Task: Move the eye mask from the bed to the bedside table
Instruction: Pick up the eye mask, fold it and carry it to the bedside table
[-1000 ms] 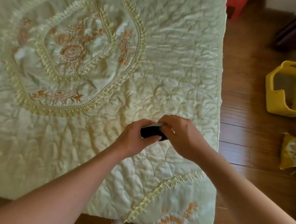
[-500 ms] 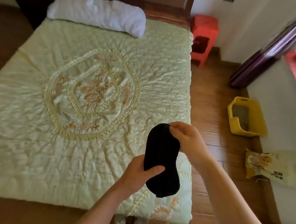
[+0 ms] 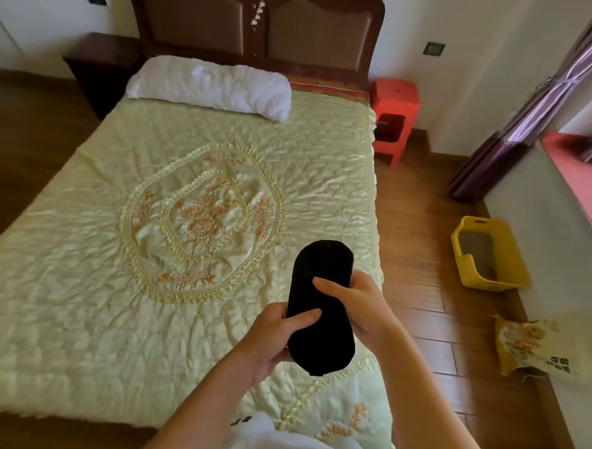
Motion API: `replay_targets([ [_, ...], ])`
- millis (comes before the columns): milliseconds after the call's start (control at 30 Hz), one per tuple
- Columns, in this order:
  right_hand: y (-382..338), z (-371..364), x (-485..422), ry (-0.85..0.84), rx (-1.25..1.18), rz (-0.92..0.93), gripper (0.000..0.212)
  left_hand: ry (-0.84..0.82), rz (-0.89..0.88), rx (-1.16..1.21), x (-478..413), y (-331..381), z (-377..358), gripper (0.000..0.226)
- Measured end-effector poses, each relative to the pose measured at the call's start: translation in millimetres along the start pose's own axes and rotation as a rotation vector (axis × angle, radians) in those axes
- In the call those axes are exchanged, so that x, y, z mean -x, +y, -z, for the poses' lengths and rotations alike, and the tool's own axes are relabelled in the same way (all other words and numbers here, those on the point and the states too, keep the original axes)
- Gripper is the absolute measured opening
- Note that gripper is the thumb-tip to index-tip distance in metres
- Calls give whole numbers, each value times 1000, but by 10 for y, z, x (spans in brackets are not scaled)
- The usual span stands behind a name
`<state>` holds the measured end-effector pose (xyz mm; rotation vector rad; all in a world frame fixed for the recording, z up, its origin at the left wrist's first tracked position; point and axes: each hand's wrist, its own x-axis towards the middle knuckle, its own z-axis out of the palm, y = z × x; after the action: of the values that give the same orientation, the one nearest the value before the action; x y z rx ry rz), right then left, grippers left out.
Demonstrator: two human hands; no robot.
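Note:
A black eye mask [image 3: 321, 294] hangs lengthwise in the air above the near right corner of the bed [image 3: 115, 249]. My left hand [image 3: 275, 336] grips its lower left edge, thumb on the front. From the right, my right hand [image 3: 355, 303] holds its middle, with fingers across the fabric. A dark wooden bedside table [image 3: 97, 63] stands at the far left of the headboard. A red plastic stool [image 3: 393, 116] stands at the far right of the headboard.
A white pillow [image 3: 209, 86] lies at the head of the pale green quilted bed. On the wooden floor to the right are a yellow basket [image 3: 488, 258] and a yellow printed bag [image 3: 528, 343]. A purple curtain [image 3: 519, 122] hangs by the window ledge.
Both hands lifted the mask off the bed and unfolded it to full length. The view rose from the quilt to the whole bed and headboard.

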<state>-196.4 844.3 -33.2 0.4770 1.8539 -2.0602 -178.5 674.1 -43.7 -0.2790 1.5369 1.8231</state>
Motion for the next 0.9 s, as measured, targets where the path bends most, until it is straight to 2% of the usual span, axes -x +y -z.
replay_targets([
  [167,-1,52,73,130,81,94,21,44,41,-19,12,-23,-153,26],
  [267,-28,77,123,195,212,213,14,94,60,-20,-29,-14,-209,24],
  [333,-22,106,161,181,310,317,10,114,75,22,-51,-8,-233,24],
  [533,133,204,358,87,569,592,39,131,72,65,-86,-1,-289,19],
  [633,267,247,398,69,679,740,50,141,107,137,-93,15,-284,25],
  [767,378,285,441,63,792,773,55,107,129,207,-98,31,-230,26],
  [900,343,302,529,-2,958,729,48,12,168,469,-46,50,-147,42],
])
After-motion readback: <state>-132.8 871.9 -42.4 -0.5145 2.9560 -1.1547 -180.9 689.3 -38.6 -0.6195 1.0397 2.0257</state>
